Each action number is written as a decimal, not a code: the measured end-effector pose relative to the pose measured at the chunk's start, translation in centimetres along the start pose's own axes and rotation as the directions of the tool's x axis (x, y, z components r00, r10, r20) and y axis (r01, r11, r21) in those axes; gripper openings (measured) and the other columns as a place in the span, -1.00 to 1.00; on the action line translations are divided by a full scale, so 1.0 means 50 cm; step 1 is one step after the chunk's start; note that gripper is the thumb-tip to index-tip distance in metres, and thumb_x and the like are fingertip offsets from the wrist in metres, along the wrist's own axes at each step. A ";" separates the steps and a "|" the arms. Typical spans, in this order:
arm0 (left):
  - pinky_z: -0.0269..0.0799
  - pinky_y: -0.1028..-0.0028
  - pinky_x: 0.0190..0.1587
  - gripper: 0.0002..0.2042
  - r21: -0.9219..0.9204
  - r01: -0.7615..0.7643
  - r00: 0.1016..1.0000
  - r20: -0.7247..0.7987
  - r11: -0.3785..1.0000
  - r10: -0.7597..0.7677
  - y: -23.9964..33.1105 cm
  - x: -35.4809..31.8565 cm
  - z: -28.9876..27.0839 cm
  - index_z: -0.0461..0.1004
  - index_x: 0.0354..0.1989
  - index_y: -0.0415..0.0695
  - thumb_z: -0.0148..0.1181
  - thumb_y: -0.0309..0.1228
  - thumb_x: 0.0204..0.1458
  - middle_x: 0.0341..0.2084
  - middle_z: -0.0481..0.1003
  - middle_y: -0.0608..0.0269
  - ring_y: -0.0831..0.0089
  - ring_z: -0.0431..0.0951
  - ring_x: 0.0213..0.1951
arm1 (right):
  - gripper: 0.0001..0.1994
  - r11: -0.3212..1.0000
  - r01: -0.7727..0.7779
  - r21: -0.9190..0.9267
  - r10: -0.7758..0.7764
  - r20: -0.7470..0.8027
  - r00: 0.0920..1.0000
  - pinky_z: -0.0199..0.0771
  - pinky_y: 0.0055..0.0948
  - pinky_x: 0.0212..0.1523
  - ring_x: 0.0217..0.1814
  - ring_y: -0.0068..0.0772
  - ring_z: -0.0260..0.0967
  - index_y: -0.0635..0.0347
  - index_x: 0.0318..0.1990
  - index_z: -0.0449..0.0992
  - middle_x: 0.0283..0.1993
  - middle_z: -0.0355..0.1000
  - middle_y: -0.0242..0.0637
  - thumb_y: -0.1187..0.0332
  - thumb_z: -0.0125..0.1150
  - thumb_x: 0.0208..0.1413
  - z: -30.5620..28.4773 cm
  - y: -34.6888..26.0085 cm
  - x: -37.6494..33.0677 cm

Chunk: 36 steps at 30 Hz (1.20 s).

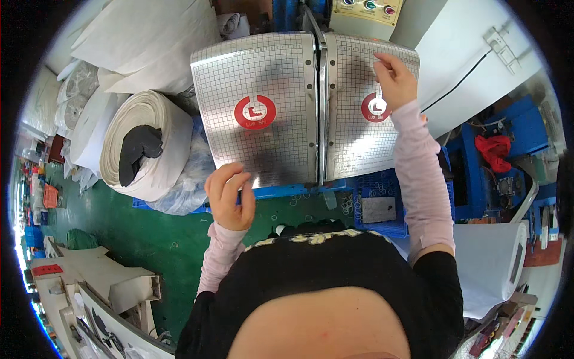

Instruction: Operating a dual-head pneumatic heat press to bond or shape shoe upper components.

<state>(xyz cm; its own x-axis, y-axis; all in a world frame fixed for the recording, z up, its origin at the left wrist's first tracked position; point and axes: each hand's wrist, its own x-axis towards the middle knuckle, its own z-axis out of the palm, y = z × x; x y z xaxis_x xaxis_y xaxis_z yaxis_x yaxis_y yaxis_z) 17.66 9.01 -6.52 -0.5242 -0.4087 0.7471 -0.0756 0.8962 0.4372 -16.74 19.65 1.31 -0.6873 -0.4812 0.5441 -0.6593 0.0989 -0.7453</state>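
Machine's control panel [366, 7] cut off by the top edge.

the scene is lit brightly and evenly from overhead. soft glare is seen on the two gridded metal plates [263, 90], with dull grey patches mirrored in them. only faint shadows are cast on the green floor [143, 233]. straight edges are bent toward the rim, which is closed off by a black fisheye border. the middle is rendered sharp; detail at the edges is squeezed and softened.

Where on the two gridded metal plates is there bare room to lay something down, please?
The left plate is bare above its red round mark. The right plate is tighter: the right hand covers its upper part. The left hand holds the left plate's near edge.
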 end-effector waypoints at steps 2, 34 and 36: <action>0.23 0.35 -0.10 -0.79 0.052 0.017 0.998 -0.058 0.998 -0.014 0.000 -0.023 -0.015 0.45 -0.37 -0.22 0.10 -0.67 -0.26 -0.28 0.45 0.11 0.22 0.44 -0.22 | -0.75 0.999 -0.033 0.021 0.032 0.034 0.999 0.41 -0.57 -0.43 -0.52 -0.55 0.39 0.20 -0.13 0.48 -0.35 0.48 -0.30 0.32 0.11 0.04 0.006 0.002 0.030; 0.26 0.36 -0.48 -0.88 -0.080 0.152 0.987 -0.036 0.985 -0.155 -0.005 -0.108 -0.017 0.35 -0.65 -0.20 0.08 -0.61 -0.13 -0.68 0.38 0.18 0.22 0.38 -0.59 | -0.73 0.948 -0.286 0.137 0.254 0.210 0.944 0.21 -0.62 -0.71 -0.72 -0.65 0.20 0.19 -0.22 0.54 -0.46 0.46 -0.36 0.22 0.19 -0.01 0.050 0.033 0.090; 0.26 0.36 -0.48 -0.88 -0.086 0.169 0.984 -0.047 0.982 -0.173 -0.009 -0.116 -0.011 0.35 -0.65 -0.20 0.08 -0.61 -0.13 -0.68 0.39 0.19 0.22 0.38 -0.59 | -0.74 0.947 -0.288 0.144 0.253 0.218 0.942 0.20 -0.62 -0.71 -0.72 -0.66 0.20 0.19 -0.22 0.54 -0.47 0.46 -0.36 0.23 0.20 -0.01 0.048 0.033 0.087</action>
<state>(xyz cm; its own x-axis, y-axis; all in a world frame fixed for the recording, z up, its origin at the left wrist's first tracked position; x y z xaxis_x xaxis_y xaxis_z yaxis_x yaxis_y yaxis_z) 21.20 10.88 -10.76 -0.4631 -0.5651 0.6827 -0.0894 0.7962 0.5984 -20.07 15.64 1.52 -0.7482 -0.6186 0.2398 -0.3824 0.1067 -0.9178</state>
